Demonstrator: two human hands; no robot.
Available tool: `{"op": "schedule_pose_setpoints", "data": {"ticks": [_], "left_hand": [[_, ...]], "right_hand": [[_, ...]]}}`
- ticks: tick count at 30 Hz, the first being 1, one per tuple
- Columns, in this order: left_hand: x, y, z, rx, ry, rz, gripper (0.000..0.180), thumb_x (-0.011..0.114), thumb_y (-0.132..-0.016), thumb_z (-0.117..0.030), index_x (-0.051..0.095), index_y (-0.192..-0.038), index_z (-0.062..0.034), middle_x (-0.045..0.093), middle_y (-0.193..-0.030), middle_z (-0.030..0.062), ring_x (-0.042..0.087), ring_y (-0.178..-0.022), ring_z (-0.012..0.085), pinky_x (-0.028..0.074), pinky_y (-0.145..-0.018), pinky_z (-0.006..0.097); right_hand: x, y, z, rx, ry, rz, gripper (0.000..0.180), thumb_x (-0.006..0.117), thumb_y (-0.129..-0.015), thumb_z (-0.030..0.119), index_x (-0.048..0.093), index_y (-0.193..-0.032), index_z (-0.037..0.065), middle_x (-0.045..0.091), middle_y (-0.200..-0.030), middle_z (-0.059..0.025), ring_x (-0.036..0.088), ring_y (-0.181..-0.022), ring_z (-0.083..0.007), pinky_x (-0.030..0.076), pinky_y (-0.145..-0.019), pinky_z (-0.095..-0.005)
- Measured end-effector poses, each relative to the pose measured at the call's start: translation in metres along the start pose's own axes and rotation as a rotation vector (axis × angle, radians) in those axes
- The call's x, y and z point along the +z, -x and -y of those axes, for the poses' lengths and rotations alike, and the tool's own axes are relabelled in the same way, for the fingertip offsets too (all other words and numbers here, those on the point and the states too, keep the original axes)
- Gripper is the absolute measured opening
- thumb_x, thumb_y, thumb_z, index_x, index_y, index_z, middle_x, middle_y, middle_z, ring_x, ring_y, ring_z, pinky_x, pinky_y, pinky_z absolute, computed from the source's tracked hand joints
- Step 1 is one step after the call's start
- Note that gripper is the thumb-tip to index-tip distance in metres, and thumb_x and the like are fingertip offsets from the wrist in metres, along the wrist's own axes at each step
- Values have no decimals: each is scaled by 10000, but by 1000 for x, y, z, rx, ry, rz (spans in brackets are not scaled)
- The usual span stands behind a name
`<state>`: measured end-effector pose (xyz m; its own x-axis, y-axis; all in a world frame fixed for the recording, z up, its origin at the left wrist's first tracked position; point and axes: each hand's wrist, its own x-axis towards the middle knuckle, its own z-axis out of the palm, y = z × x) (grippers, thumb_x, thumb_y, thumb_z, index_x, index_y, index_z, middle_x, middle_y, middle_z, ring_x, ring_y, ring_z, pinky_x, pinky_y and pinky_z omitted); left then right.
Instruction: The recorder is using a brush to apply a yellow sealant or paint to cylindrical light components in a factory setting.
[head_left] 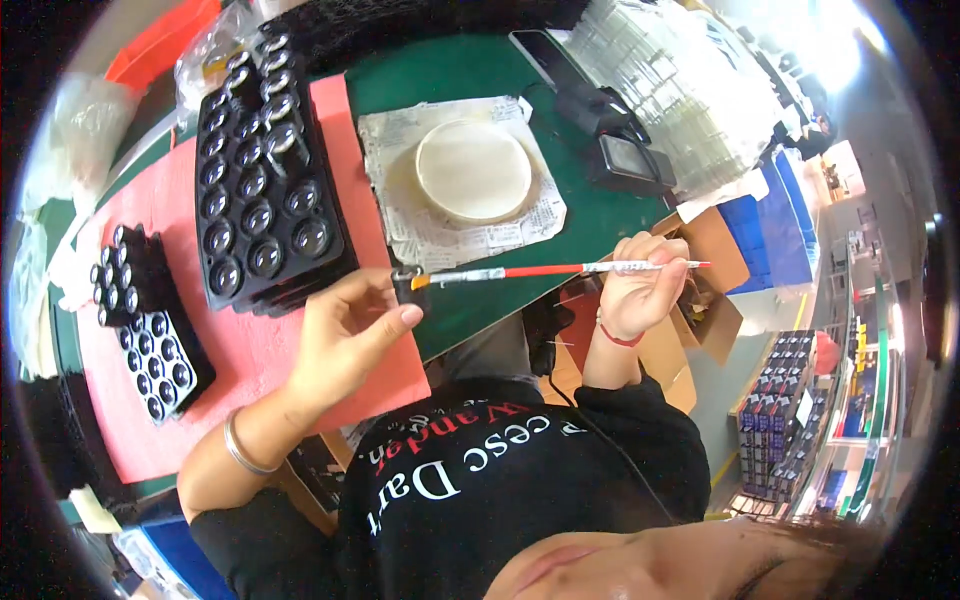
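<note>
My left hand (350, 335) pinches a small dark round part (407, 280) between thumb and fingers, held above the edge of the red mat (150, 215). My right hand (640, 285) grips a thin paintbrush (560, 269) with a red-and-white handle, and the brush tip touches the small part. A bracelet sits on my left wrist and a red band on my right wrist.
A large black tray (265, 175) of dark round parts lies on the red mat, with two smaller black trays (140, 320) to its left. A white round dish (473, 170) rests on newspaper on the green table. Clear plastic stacks (680, 90) and a cardboard box (705, 300) stand at the right.
</note>
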<state>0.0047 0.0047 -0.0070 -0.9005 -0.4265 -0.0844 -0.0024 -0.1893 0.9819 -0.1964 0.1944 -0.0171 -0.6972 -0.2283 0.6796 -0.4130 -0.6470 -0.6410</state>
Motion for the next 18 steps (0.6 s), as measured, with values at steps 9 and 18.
{"op": "schedule_pose_setpoints", "data": {"ticks": [9, 18], "left_hand": [[-4, -3, -3, -1, 44, 78, 261, 595, -798, -68, 530, -1035, 20, 573, -877, 28, 521, -805, 81, 427, -763, 236], [-3, 28, -55, 534, -712, 166, 325, 708, -668, -149, 578, -929, -7, 608, -839, 110, 596, -764, 246, 480, -670, 321]], "right_hand": [[-5, -2, -10, -58, 24, -82, 247, 359, -913, 266, 405, -783, 61, 398, -588, -39, 346, -502, -116, 289, -499, -244], [-5, 6, -39, -154, 206, -298, 299, 357, -904, 291, 446, -821, 19, 493, -690, -121, 469, -617, -188, 392, -568, -292]]}}
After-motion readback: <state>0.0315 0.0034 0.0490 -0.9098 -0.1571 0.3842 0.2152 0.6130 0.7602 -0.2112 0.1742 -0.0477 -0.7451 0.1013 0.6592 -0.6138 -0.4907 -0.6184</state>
